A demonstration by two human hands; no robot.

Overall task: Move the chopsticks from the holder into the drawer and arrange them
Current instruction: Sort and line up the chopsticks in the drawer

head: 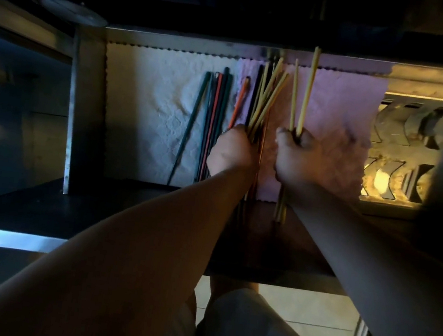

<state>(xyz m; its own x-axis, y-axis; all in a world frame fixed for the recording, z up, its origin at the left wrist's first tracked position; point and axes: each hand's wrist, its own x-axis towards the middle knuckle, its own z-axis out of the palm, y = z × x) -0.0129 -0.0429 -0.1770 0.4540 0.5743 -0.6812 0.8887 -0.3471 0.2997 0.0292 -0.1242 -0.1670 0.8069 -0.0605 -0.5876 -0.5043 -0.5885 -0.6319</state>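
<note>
While both bare forearms reach forward over the open drawer [86,109], each hand is closed in a fist around chopsticks. Left hand [232,151]: fingers wrapped fully round a fanned bundle of yellow chopsticks [268,100], with at least one dark stick among them; the tips spread upward toward the drawer's far edge, and the lower ends project below the fist. Right hand [296,155]: fingers curled tightly round two or three yellow chopsticks [307,94], held nearly upright and close to parallel, their lower ends showing beneath the wrist. The two hands sit side by side, just apart. Drawer lining: a white textured cloth [150,101] on the left section, a pink cloth [342,108] on the right section, the two meeting near the left hand. On the white cloth, a group of green, dark and orange chopsticks [211,121] lies roughly parallel, slightly slanted, with one orange chopstick [239,100] lying just beside the left hand. At the drawer's right side stands a metal rack with cut-out slots [404,153], lit yellow. The holder cannot be identified in this dim view.
</note>
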